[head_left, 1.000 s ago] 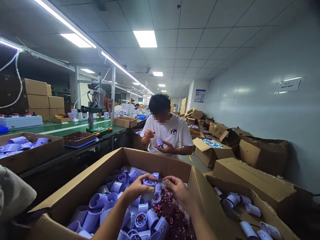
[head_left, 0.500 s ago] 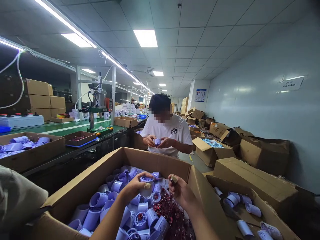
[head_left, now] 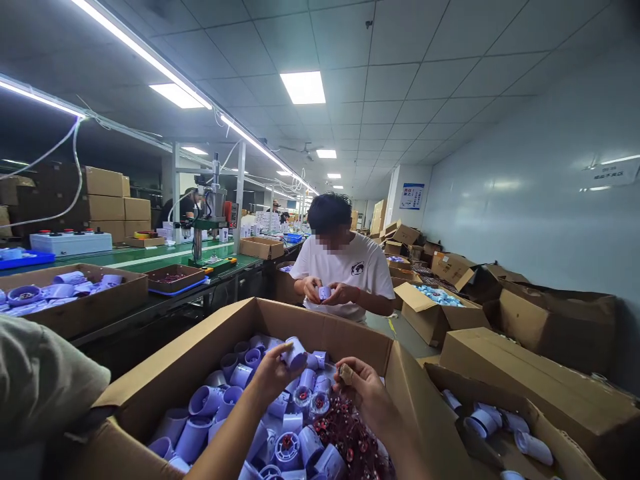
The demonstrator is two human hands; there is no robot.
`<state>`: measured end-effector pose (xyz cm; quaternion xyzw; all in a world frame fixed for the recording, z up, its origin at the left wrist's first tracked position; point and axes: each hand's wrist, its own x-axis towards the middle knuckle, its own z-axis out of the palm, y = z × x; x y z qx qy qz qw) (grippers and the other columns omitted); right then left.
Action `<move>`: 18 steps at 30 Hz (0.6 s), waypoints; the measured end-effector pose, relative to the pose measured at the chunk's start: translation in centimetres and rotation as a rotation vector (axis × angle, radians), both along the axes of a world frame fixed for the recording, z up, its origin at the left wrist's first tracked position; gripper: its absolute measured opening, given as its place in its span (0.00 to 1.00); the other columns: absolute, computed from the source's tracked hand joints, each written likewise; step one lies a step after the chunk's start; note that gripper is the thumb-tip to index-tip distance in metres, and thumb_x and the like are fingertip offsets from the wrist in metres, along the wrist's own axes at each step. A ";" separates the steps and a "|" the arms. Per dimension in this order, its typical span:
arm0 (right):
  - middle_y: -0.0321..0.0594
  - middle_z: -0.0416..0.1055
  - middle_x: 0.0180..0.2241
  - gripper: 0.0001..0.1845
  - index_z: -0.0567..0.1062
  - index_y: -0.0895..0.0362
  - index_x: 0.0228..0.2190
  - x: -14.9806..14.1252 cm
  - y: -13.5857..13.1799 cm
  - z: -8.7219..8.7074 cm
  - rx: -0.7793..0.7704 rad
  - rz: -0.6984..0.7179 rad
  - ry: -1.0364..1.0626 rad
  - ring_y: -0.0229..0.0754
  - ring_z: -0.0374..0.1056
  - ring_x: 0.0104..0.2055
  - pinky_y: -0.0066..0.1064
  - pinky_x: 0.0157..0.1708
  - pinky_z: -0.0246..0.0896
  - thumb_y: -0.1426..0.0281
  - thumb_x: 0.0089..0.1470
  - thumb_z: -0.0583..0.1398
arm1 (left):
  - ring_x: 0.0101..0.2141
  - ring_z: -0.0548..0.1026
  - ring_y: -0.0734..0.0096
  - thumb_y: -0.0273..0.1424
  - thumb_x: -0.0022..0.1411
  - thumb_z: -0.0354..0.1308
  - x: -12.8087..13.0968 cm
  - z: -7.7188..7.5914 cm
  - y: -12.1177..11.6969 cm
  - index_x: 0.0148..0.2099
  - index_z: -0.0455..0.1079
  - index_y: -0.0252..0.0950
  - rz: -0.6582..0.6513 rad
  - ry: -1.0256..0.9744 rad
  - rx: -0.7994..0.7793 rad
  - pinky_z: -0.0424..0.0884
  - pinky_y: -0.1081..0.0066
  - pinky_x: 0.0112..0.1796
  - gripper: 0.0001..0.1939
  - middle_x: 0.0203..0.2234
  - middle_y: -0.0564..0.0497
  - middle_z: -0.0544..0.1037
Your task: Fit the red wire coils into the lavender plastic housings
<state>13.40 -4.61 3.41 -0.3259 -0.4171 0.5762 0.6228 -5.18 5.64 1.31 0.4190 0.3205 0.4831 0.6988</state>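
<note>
My left hand (head_left: 274, 369) grips a pale purple plastic cylinder (head_left: 296, 353), tilted, above a large open cardboard box (head_left: 320, 321). My right hand (head_left: 363, 383) is closed in a pinch just to the right of it; a tan wrap covers its thumb tip, and whatever lies between the fingers is too small to make out. Below my hands, many similar purple cylinders (head_left: 194, 437) lie jumbled in the box, some showing round ends with red inside. Under my right hand spreads a heap of small dark red parts with thin wires (head_left: 353, 440).
Facing me, a person in a white T-shirt (head_left: 345, 267) holds another purple cylinder. On the left a green workbench (head_left: 165, 253) carries a press machine (head_left: 210, 213) and a box of cylinders (head_left: 90, 313). More open boxes (head_left: 540, 373) stand on the right.
The cylinder in my left hand has tipped over and risen slightly. The thin red wire seen between my hands no longer shows. The view has shifted a little to the left.
</note>
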 end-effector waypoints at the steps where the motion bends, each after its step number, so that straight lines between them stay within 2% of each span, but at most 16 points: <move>1: 0.37 0.73 0.22 0.21 0.75 0.58 0.26 -0.3 0.1 -0.2 0.007 0.000 -0.058 0.35 0.68 0.23 0.24 0.21 0.57 0.57 0.33 0.71 | 0.28 0.74 0.69 0.33 0.51 0.63 0.1 0.2 0.0 0.30 0.65 0.35 0.001 -0.063 -0.118 0.73 0.66 0.39 0.10 0.23 0.52 0.73; 3: 0.36 0.72 0.21 0.22 0.75 0.58 0.27 -0.7 0.5 -0.6 0.028 0.007 -0.181 0.36 0.67 0.23 0.25 0.21 0.57 0.54 0.35 0.70 | 0.26 0.75 0.70 0.36 0.55 0.60 0.4 0.6 -0.2 0.32 0.66 0.34 0.016 -0.173 -0.301 0.74 0.67 0.35 0.11 0.24 0.51 0.74; 4: 0.35 0.71 0.21 0.23 0.75 0.58 0.27 -0.8 0.6 -0.8 0.045 0.007 -0.244 0.36 0.66 0.22 0.26 0.22 0.57 0.53 0.35 0.69 | 0.25 0.75 0.70 0.37 0.56 0.60 0.5 0.8 -0.3 0.32 0.66 0.33 0.020 -0.198 -0.339 0.74 0.69 0.33 0.11 0.24 0.50 0.74; 8: 0.35 0.70 0.22 0.21 0.75 0.57 0.29 -1.4 0.5 -1.2 0.174 -0.106 -0.469 0.36 0.64 0.24 0.27 0.24 0.58 0.51 0.43 0.64 | 0.23 0.74 0.71 0.34 0.59 0.58 0.8 0.7 -0.4 0.30 0.66 0.33 -0.002 -0.236 -0.320 0.74 0.71 0.31 0.09 0.21 0.51 0.74; 11: 0.37 0.72 0.28 0.16 0.76 0.56 0.32 -1.9 -0.1 -0.9 0.294 -0.260 -0.668 0.39 0.66 0.29 0.29 0.30 0.61 0.56 0.50 0.60 | 0.23 0.74 0.71 0.33 0.58 0.59 0.7 -0.1 -0.1 0.30 0.66 0.35 -0.024 -0.194 -0.223 0.73 0.69 0.32 0.08 0.20 0.52 0.73; 14: 0.40 0.74 0.33 0.10 0.77 0.55 0.33 -2.2 -0.4 -0.6 0.419 -0.366 -0.821 0.42 0.68 0.36 0.32 0.39 0.62 0.63 0.53 0.59 | 0.28 0.75 0.69 0.29 0.51 0.65 0.4 -0.8 0.0 0.32 0.69 0.34 -0.103 -0.120 -0.099 0.72 0.69 0.36 0.08 0.23 0.51 0.76; 18: 0.41 0.74 0.34 0.08 0.77 0.54 0.33 -2.3 -0.4 -0.9 0.479 -0.388 -0.900 0.43 0.69 0.39 0.33 0.41 0.63 0.67 0.54 0.57 | 0.33 0.74 0.68 0.17 0.35 0.71 0.1 -1.5 0.0 0.36 0.73 0.34 -0.145 0.045 0.198 0.69 0.72 0.38 0.22 0.29 0.51 0.78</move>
